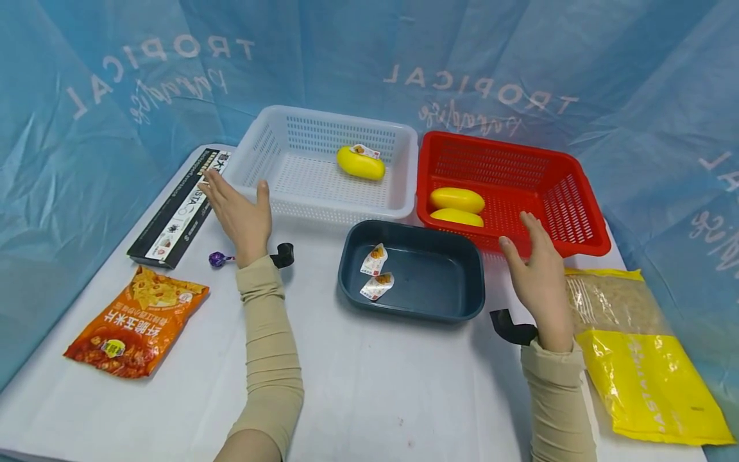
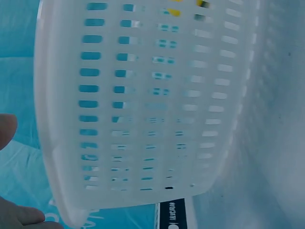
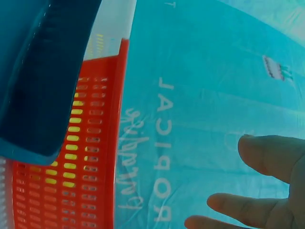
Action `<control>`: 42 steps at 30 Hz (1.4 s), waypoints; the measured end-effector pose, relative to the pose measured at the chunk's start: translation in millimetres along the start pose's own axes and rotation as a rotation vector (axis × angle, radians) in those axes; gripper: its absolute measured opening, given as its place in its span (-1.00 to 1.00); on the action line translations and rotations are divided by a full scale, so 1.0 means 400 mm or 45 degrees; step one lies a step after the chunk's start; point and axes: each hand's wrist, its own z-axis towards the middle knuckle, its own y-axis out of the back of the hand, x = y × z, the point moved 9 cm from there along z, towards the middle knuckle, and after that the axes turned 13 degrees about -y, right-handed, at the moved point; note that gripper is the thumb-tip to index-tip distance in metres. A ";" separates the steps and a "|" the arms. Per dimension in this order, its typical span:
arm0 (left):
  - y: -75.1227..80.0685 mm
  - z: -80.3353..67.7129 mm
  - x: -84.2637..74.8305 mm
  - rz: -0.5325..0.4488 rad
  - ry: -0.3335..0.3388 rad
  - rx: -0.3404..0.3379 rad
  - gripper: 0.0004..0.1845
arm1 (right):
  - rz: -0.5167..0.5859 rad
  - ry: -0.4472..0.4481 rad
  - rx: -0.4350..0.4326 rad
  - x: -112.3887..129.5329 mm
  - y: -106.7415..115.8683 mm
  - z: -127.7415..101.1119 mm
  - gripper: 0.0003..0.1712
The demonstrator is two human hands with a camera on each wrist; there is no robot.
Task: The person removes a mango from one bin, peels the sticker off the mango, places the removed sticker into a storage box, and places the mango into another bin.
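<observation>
My left hand (image 1: pixel 242 215) hovers with straight fingers near the front left corner of the white basket (image 1: pixel 323 199), holding nothing. My right hand (image 1: pixel 539 276) is held up in front of the red basket (image 1: pixel 583 205), its fingers extended and nothing in its grasp. One yellow oval object (image 1: pixel 360 163) with a small printed packet (image 1: pixel 365 151) on it lies in the white basket. Two more yellow oval objects (image 1: pixel 458 200) lie in the red one. Between the hands stands a dark blue tray (image 1: pixel 439 282) with two small printed packets (image 1: pixel 374 260) inside.
On the left lie a black and white box (image 1: pixel 179 212), a purple-wrapped lollipop (image 1: pixel 217 259) and an orange snack bag (image 1: pixel 138 321). A yellow pasta bag (image 1: pixel 652 372) lies at the right edge. Blue printed curtains (image 1: pixel 346 58) hang behind the white table (image 1: pixel 369 385).
</observation>
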 end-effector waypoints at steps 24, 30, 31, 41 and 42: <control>-0.047 -0.010 0.020 -0.048 -0.033 0.046 -0.08 | 0.042 0.232 0.266 0.100 -0.124 0.009 -0.27; -0.046 -0.010 0.020 -0.065 -0.027 0.047 -0.08 | 0.069 0.299 0.369 0.164 -0.141 0.046 -0.27; -0.046 -0.011 0.021 -0.065 -0.024 0.046 -0.08 | 0.071 0.302 0.390 0.175 -0.143 0.052 -0.27; -0.049 -0.006 0.019 -0.051 -0.026 0.042 -0.10 | 0.082 0.327 0.495 0.277 -0.183 0.112 -0.24; -0.050 -0.005 0.020 -0.046 -0.026 0.042 -0.10 | 0.091 0.320 0.507 0.286 -0.190 0.118 -0.23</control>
